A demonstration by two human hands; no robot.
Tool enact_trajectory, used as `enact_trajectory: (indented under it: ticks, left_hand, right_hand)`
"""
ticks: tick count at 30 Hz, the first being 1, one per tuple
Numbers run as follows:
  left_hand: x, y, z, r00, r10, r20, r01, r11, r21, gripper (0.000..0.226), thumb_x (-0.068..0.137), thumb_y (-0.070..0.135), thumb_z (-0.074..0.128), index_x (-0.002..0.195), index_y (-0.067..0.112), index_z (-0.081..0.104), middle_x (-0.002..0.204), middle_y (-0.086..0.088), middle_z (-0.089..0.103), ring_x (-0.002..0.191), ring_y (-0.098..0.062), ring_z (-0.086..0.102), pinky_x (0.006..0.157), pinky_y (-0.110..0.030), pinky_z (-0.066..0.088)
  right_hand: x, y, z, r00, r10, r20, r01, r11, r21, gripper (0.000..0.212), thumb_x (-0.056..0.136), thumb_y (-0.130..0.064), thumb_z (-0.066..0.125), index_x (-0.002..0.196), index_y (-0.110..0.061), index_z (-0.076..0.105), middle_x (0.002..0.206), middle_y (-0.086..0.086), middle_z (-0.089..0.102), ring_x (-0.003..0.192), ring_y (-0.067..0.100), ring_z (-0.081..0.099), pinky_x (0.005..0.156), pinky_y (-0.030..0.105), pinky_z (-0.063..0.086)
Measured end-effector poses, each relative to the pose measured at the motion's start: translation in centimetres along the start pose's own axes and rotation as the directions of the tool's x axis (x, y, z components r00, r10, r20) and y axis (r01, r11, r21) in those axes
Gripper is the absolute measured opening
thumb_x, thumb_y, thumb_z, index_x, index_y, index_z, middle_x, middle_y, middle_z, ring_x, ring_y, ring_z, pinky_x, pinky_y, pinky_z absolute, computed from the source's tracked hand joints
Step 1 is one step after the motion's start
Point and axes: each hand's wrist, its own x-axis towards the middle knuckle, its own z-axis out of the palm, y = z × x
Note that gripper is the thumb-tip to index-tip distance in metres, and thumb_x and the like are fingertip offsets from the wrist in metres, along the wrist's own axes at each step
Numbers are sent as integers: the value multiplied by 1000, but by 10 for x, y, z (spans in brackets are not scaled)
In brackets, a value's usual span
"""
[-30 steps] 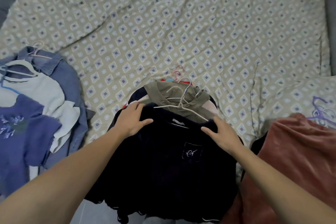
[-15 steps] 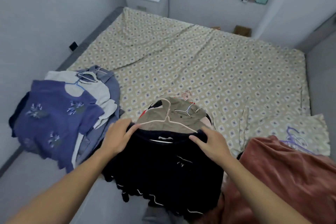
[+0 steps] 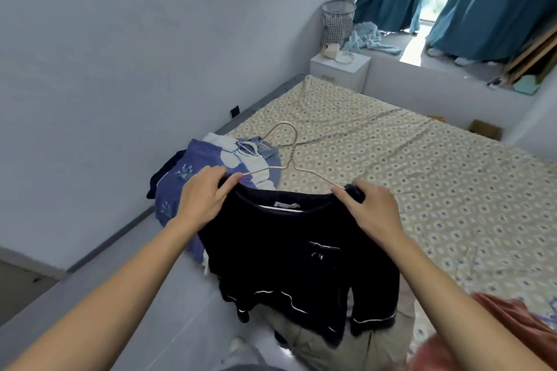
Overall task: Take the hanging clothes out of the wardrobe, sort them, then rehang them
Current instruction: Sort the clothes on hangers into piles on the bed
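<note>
Lifted off the pile, black top [image 3: 289, 250] hangs gripped by both hands [image 3: 289, 205].

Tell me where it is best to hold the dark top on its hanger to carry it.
Probably at the wire hook, taken from above. It stands free over the dark top, so one hand could carry it; for now the left hand and right hand grip the shoulders.

The ends of the wire hanger [image 3: 287, 159] were hidden inside the dark top [image 3: 289, 253]. The pink cloth [image 3: 509, 328] at the near right was blurred and cut off by the edge. The pile of clothes [image 3: 193, 172] at the left was partly covered.
</note>
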Motion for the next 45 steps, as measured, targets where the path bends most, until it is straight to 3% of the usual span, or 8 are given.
enact_trajectory:
  ticks: [9, 15, 19, 24, 30, 35, 40, 45]
  left_hand:
    - [57, -81, -18, 999, 5, -34, -4, 1000, 18, 71, 96, 83, 25, 65, 21, 39, 60, 6, 48, 61, -15, 46, 53, -38, 36]
    - [147, -165, 16, 992, 95, 78, -91, 995, -50, 65, 94, 76, 40, 63, 19, 42, 58, 6, 48, 60, -15, 48, 52, -37, 36]
    - [194, -212, 22, 979, 130, 158, -112, 987, -115, 66, 91, 77, 44, 61, 19, 38, 55, 7, 47, 58, -12, 48, 53, -37, 36]
    - [235, -257, 16, 956, 157, 248, -98, 967, -234, 65, 88, 74, 51, 61, 17, 36, 52, 3, 45, 56, -10, 47, 53, -36, 32]
    - [253, -292, -1, 949, 208, 238, -129, 942, -310, 64, 89, 69, 58, 61, 17, 33, 52, 2, 40, 55, -16, 44, 57, -41, 40]
    - [252, -328, -30, 945, 262, 195, -189, 925, -330, 68, 87, 75, 55, 63, 14, 37, 55, 0, 42, 55, -18, 45, 53, -39, 36]
    - [241, -373, -82, 906, 334, 259, -231, 905, -358, 48, 82, 74, 60, 81, 26, 59, 76, 14, 62, 68, -7, 57, 61, -31, 47]
    - [218, -424, -141, 823, 412, 392, -209, 860, -465, 11, 83, 42, 61, 93, 37, 57, 86, 19, 63, 77, -5, 60, 70, -35, 48]
  right_hand:
    - [59, -45, 65, 1000, -6, 6, 6, 1000, 2, 64, 92, -71, 61, 65, -15, 44, 55, 1, 50, 57, 20, 55, 60, 48, 48]
    - [113, -78, 120, 994, 103, -31, -104, 993, -51, 65, 92, -72, 59, 64, -18, 38, 55, 0, 46, 56, 18, 51, 59, 47, 44]
    - [141, -107, 151, 986, 166, -14, -167, 986, -31, 59, 89, -71, 62, 65, -23, 39, 57, -4, 45, 56, 15, 48, 59, 45, 43]
    - [152, -134, 177, 975, 204, 87, -201, 979, -46, 39, 81, -67, 65, 79, -29, 55, 72, -9, 61, 68, 10, 60, 67, 44, 48]
    - [153, -174, 194, 973, 224, 51, -221, 973, -66, 24, 93, -46, 72, 83, -31, 56, 77, -11, 62, 72, 10, 60, 69, 42, 47]
    - [163, -216, 202, 982, 190, 11, -188, 975, -119, 26, 92, -47, 72, 82, -30, 55, 72, -11, 62, 72, 8, 61, 70, 46, 51]
    - [165, -266, 217, 994, 107, -22, -109, 980, -164, 32, 94, -56, 65, 85, -28, 53, 75, -10, 62, 74, 11, 61, 71, 45, 51]
    - [144, -315, 241, 999, 51, -9, -51, 975, -218, 32, 96, -57, 61, 86, -28, 51, 73, -9, 59, 72, 16, 58, 69, 46, 48]
